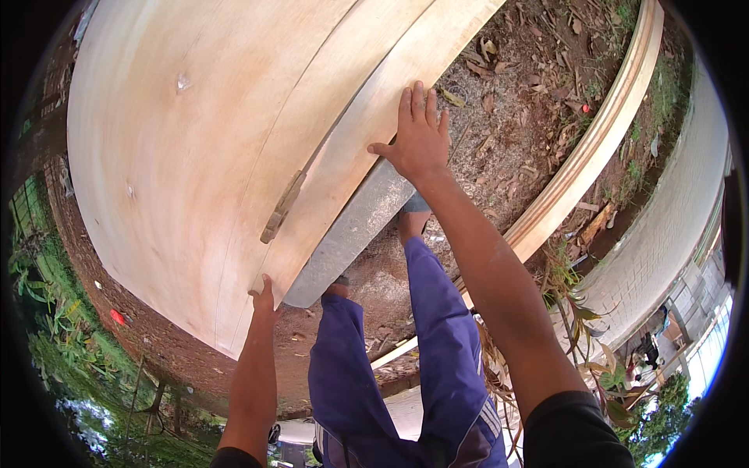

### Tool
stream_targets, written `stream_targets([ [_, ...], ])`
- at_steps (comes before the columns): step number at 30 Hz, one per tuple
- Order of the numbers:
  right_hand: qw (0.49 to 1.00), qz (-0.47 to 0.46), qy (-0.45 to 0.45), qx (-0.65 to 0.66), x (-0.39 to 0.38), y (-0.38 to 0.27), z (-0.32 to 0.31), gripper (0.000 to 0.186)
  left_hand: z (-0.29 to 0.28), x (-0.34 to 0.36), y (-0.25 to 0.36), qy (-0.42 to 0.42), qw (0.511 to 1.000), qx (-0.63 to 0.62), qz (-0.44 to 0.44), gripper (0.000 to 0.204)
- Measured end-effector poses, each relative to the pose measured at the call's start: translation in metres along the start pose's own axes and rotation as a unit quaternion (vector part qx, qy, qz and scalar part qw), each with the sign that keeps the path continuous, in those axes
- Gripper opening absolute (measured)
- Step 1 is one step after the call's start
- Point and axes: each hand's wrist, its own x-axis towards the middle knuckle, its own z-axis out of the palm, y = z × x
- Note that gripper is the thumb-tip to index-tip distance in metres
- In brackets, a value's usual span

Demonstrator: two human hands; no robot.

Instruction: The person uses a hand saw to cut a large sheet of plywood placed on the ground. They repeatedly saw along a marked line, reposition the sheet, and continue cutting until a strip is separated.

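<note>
A large pale plywood sheet (179,156) fills the upper left, split by long lines. A long strip (335,203) runs diagonally along its right side, with a rough, narrow wooden piece (282,209) beside it. My right hand (413,140) is open, fingers spread on the strip near its outer edge. My left hand (264,295) touches the wood lower down, index finger and thumb apart; its other fingers are hard to make out. A grey slab (351,234) lies under the strip, by my feet.
A long curved-looking timber (573,156) lies at the right on leaf-littered soil (507,109). Beyond it runs a pale wall or paved band (640,242), with plants (566,288) near my right arm. Greenery (55,312) borders the left side.
</note>
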Motion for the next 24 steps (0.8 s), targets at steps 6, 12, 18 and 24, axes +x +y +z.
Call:
stream_targets([
  [6,0.997,0.043,-0.053,-0.022,0.016,0.0,0.005,0.127,0.018,-0.013,0.007,-0.002,0.999,-0.017,0.041,0.139],
  [12,0.994,0.083,-0.009,0.076,0.0,0.0,0.006,0.137,0.018,-0.002,-0.004,0.046,0.996,0.013,0.075,0.135],
  [18,0.99,0.032,0.048,0.128,-0.023,-0.003,0.013,0.117,0.016,0.011,-0.015,0.051,0.991,0.018,0.121,0.135],
  [24,0.988,0.043,0.03,0.144,-0.096,-0.01,0.023,0.1,0.007,-0.007,0.002,0.059,0.983,0.119,0.124,0.137],
])
